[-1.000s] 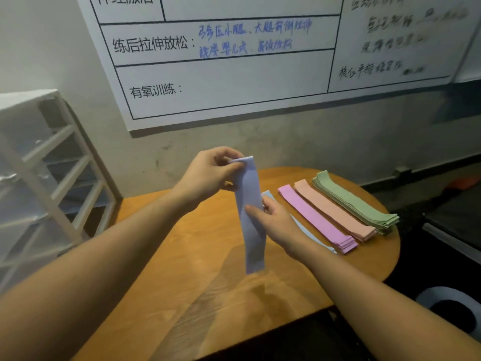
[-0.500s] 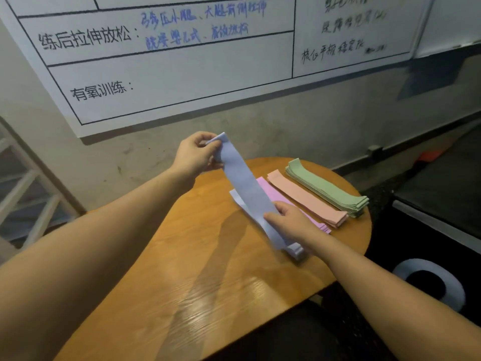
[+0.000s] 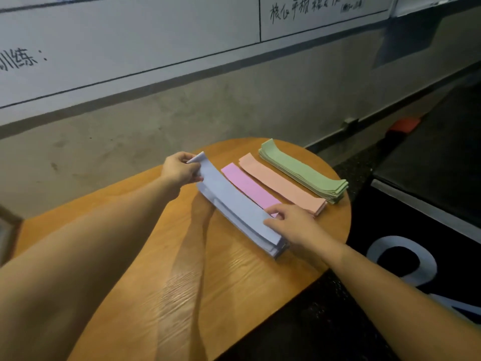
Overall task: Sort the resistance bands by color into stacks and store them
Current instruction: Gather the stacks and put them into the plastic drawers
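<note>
A: Laying it flat is the job now, judging from the head view: the left hand [image 3: 179,169] pinches the far end of the flat pale blue resistance band [image 3: 235,201], lifted a little, while the right hand [image 3: 291,222] pins the near end with thumb and fingers onto the blue stack [image 3: 276,247]. Lower that far end last, edges squared.

B: And the look of it?

A: Thin, limp, matte strip, mid-frame on the round wooden table [image 3: 208,269]. Right of it lie 3 stacks: pink [image 3: 247,185], peach [image 3: 281,186], green [image 3: 304,171].
</note>
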